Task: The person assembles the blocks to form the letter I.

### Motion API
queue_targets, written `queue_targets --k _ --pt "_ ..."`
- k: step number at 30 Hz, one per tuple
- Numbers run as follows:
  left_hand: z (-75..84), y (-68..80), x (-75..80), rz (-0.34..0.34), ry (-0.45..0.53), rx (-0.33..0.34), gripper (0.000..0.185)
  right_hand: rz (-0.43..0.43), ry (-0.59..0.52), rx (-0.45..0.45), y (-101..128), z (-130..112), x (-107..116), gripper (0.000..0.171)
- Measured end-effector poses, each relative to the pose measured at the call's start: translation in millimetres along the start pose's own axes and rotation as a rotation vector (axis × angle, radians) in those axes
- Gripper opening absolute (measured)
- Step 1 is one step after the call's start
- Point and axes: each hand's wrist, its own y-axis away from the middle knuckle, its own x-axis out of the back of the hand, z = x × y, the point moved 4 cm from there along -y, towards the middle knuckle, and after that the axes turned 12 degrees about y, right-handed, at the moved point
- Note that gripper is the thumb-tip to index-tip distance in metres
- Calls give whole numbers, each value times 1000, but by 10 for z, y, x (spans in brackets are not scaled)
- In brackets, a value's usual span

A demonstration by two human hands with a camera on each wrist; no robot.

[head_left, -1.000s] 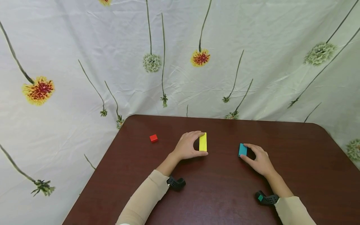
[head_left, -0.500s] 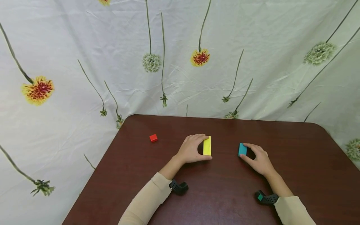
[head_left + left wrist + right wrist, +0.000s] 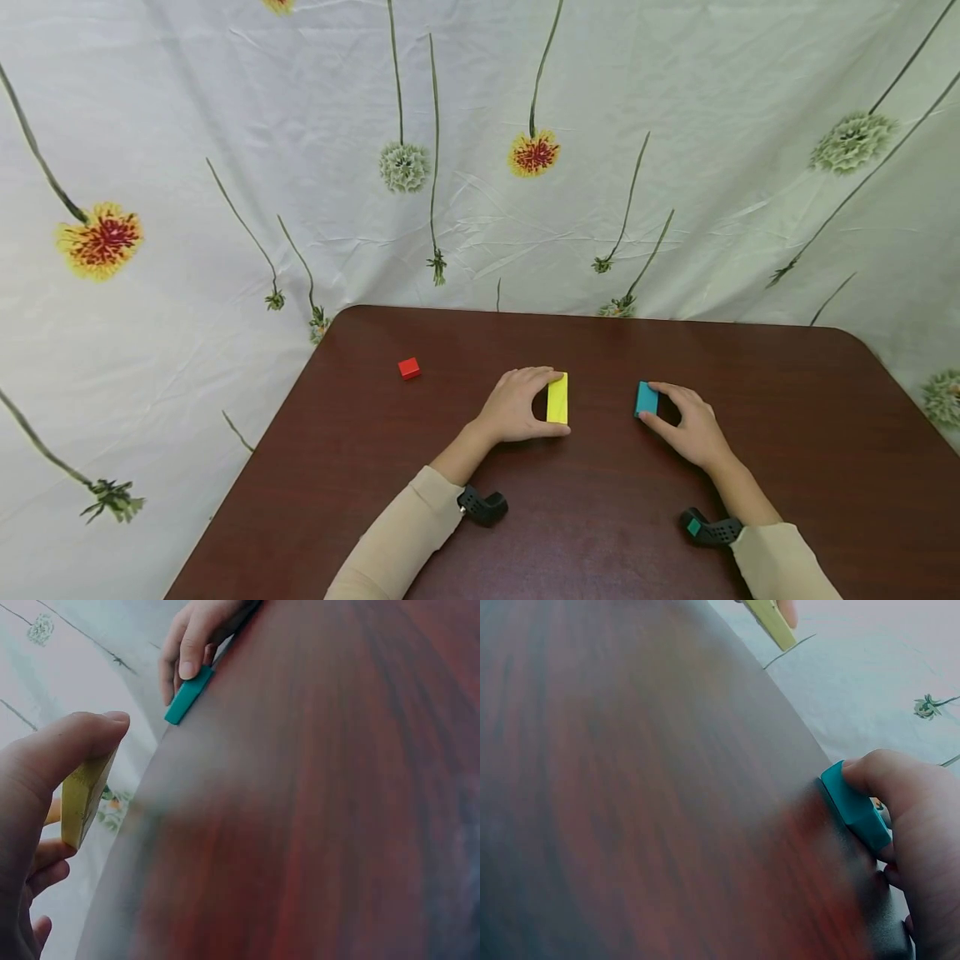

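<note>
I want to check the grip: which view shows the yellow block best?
The head view: the whole yellow block lies flat on the table, pinched by the left hand. The left wrist view shows one edge; the right wrist view only a corner.

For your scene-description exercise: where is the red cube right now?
In the head view, the red cube sits alone on the table's far left part, apart from the left hand gripping the yellow block.

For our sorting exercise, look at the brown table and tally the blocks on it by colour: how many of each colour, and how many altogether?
Yellow rectangular block, held by the left hand: 1
Teal rectangular block, held by the right hand: 1
Small red cube, lying apart from both hands: 1
Total: 3 blocks
</note>
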Motion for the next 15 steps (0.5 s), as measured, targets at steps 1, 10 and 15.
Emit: queue_targets --k 1,10,15 --pt "-2 2 -12 -5 -1 4 83 1 0 1 1 -1 -2 55" --pt "-64 13 -98 9 4 14 83 10 3 6 3 -3 -1 54" --pt "-82 19 -103 32 8 16 84 9 5 2 4 3 -3 55"
